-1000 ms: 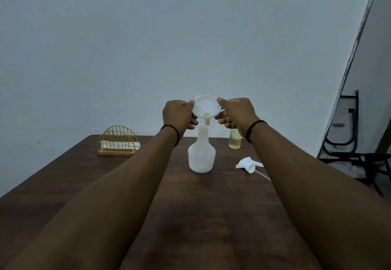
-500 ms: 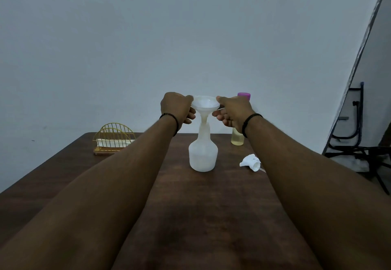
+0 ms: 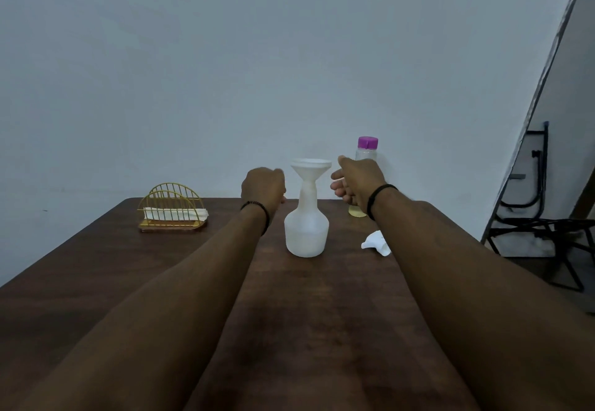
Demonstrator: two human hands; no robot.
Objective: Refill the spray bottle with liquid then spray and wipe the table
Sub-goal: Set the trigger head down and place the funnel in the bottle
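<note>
A gold wire napkin holder (image 3: 172, 207) with white napkins (image 3: 176, 214) in it stands at the table's far left, near the pale wall (image 3: 225, 56). Black metal frames (image 3: 544, 217) stand on the floor at right.

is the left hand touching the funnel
Apart. The head view shows bare wall between the left hand and the funnel seated in the spray bottle.
</note>
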